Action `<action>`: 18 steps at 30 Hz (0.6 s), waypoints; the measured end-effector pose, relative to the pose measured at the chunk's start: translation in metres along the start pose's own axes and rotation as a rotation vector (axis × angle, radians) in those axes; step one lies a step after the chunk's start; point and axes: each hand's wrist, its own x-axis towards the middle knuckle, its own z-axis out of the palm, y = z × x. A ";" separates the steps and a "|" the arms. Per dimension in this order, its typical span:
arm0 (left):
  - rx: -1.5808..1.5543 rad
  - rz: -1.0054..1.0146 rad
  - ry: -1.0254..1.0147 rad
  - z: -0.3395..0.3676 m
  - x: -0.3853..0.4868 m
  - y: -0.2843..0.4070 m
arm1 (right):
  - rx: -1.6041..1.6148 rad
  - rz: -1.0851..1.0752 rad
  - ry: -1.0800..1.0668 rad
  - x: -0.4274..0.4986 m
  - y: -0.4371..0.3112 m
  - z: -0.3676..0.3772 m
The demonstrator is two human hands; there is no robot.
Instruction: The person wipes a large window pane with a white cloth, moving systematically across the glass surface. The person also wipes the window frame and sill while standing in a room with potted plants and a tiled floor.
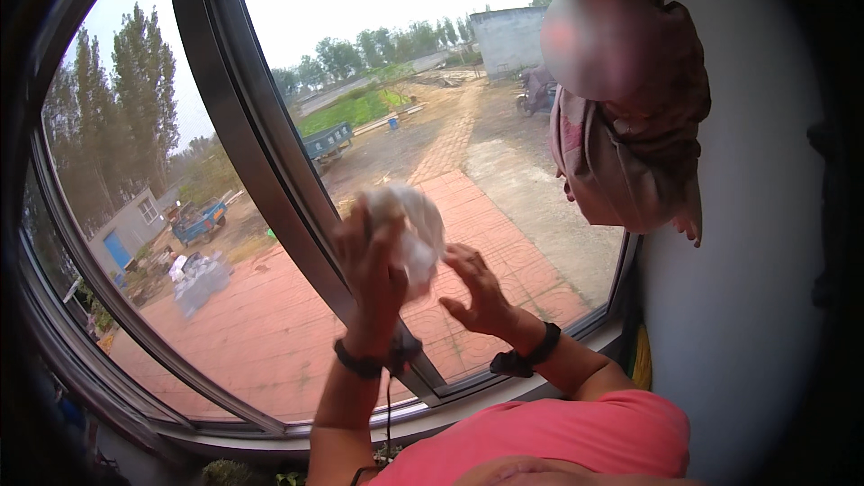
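Observation:
My left hand (374, 260) is raised before the window and holds a crumpled white cloth or paper (420, 233), blurred by motion. Its fingers point upward along the cloth's left side. To the right, my right hand (480, 290) has its fingers apart, with the fingertips close to the cloth's right edge; whether they touch it I cannot tell. Behind both hands stands the large window pane (405, 148) in a dark metal frame. Each wrist wears a black band, and a thin cord hangs by the left one.
A dark vertical window bar (250, 121) runs just left of my hands. At the right, a bundled brownish curtain (628, 169) hangs beside a pale wall (736, 216). The window sill (466, 401) passes below, with plants (226, 472) under it. Outside lies a red-paved yard (270, 331).

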 end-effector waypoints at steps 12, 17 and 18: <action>0.732 0.537 -0.179 0.023 0.151 -0.060 | -0.089 0.300 -0.199 -0.115 0.019 -0.029; 0.676 0.715 -0.138 0.028 0.228 -0.075 | -0.112 0.317 -0.382 -0.144 0.029 -0.039; 0.677 0.771 -0.076 0.032 0.248 -0.075 | -0.111 0.314 -0.403 -0.145 0.032 -0.041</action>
